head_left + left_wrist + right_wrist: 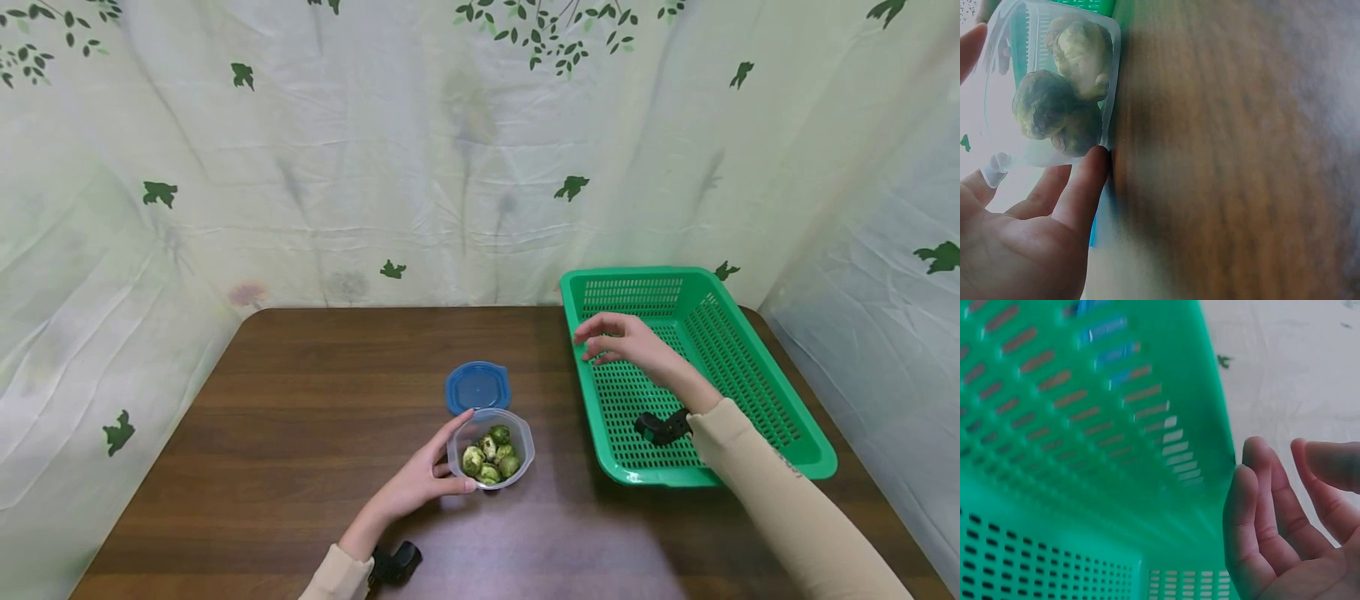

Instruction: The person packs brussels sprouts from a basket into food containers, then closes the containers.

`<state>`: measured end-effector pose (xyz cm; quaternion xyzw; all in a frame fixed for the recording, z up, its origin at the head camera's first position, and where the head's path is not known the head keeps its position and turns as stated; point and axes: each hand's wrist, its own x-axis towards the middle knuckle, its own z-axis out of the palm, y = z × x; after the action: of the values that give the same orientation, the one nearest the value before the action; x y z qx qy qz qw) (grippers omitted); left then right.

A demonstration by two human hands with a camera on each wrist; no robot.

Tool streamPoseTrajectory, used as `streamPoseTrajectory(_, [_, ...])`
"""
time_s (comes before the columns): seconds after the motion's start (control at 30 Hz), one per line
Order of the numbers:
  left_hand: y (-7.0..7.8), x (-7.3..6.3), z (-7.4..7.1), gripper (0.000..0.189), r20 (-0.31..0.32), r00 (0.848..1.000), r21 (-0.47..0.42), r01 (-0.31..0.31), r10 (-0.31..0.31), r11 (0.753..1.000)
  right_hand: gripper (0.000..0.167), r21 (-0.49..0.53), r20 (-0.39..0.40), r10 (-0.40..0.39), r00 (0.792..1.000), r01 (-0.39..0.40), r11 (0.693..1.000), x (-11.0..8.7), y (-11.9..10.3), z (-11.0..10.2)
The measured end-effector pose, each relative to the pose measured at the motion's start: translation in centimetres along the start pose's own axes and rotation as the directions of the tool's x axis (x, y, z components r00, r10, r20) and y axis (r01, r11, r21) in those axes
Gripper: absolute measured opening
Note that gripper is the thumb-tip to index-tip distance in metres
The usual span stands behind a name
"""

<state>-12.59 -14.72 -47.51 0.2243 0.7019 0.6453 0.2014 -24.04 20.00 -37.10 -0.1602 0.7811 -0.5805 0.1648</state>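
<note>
In the head view, my left hand (420,479) grips a clear plastic tub (527,442), its thumb at the near side and its fingers along the far left side. Several green Brussels sprouts (489,454) lie inside; the left wrist view shows the sprouts (1044,103) through the tub wall. Just behind the tub is a blue lid (477,387), flat on the table. Over the left side of a green perforated basket (667,477), my right hand (622,337) hovers with loosely bent fingers and holds nothing. In the right wrist view, its fingertips are right by the basket rim (1219,400).
The dark wooden table (300,433) carries the tub, lid and basket. A pale curtain (420,167) with leaf prints rises behind the table and along both sides. The basket stands at the table's right side, its far end near the curtain.
</note>
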Motion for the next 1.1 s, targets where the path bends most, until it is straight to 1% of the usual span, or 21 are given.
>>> streamPoseTrajectory(0.17, [0.1,0.0,0.0,0.088,-0.009,1.000,0.000,0.017,-0.017,1.000,0.027,-0.020,-0.043,0.001,0.999,-0.002,1.000,0.4,0.5,-1.1])
streamPoseTrajectory(0.37, [0.1,0.0,0.0,0.088,-0.009,1.000,0.000,0.013,-0.013,1.000,0.030,-0.044,-0.078,0.028,0.997,-0.032,0.998,0.9,1.3,-2.2])
streamPoseTrajectory(0.53, [0.0,0.0,0.0,0.088,-0.010,1.000,0.002,0.012,-0.012,1.000,0.032,-0.061,-0.083,0.049,0.995,-0.055,0.997,1.1,1.8,-3.0])
streamPoseTrajectory(0.63, [0.0,0.0,0.0,0.088,-0.013,1.000,0.002,0.013,-0.013,1.000,0.034,-0.050,-0.080,0.074,0.994,-0.078,0.996,1.2,2.1,-3.3])
streamPoseTrajectory(0.83, [-0.1,-0.1,0.1,0.088,-0.017,1.000,0.010,0.001,0.000,1.000,0.037,-0.070,-0.075,0.104,0.992,-0.110,0.992,1.6,3.0,-4.1])
streamPoseTrajectory(1.1, [-0.2,-0.1,0.0,0.088,-0.024,1.000,0.023,0.019,-0.018,1.000,0.040,-0.079,-0.068,0.168,0.983,-0.173,0.982,2.1,3.8,-5.1])
